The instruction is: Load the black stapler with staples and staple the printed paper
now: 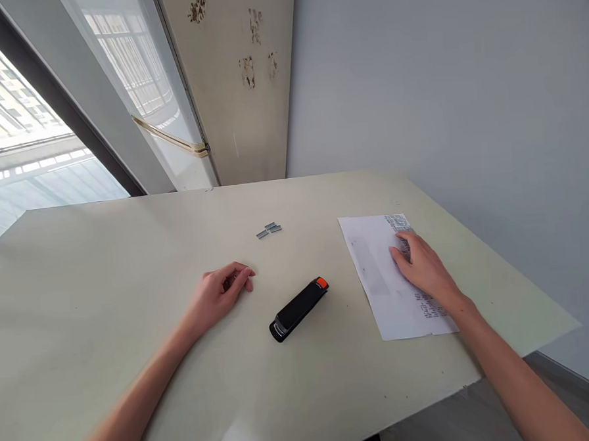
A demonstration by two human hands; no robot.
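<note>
My left hand (225, 288) rests on its side on the table, fingers loosely curled in and thumb against them, with no object showing in it. To its right lies a black stapler (302, 309) with an orange-red tip, set at a slant and untouched. My right hand (428, 266) lies on a white sheet of paper (381, 275), thumb and fingers apart, covering part of the printed text. Several short strips of staples (270, 229) sit in a small cluster beyond the stapler, apart from both hands.
The pale table (129, 268) has its near edge running up to the right. Behind it stand a white refrigerator (240, 118) with a gold-coloured handle (172, 138) and a grey wall (440, 81). A window (17, 116) is at the left.
</note>
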